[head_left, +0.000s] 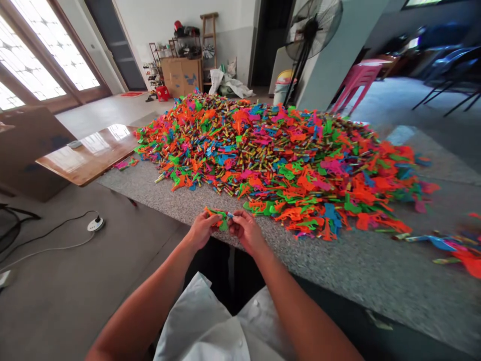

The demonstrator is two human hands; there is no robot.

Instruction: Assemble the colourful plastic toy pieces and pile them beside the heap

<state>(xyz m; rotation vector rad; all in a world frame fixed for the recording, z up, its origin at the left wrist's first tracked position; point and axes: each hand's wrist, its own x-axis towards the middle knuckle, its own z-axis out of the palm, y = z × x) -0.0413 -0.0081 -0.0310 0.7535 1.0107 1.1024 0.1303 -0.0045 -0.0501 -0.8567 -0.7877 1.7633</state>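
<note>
A grey speckled stone surface (300,260) carries a broad, high heap (263,145) of flat plastic pieces in orange, green, pink and blue, with many short gold-toned tubes (259,155) mixed in. The tubes show most densely around the middle; orange pieces crowd the right part. Green and orange pieces form a low fringe at the front, and a bare strip of stone runs along the near edge. A small pink-and-green cluster (126,164) lies apart on the left, near a glossy brown wooden top (82,165). At far right lies a blurred second group (462,253), partly orange and blue.
</note>
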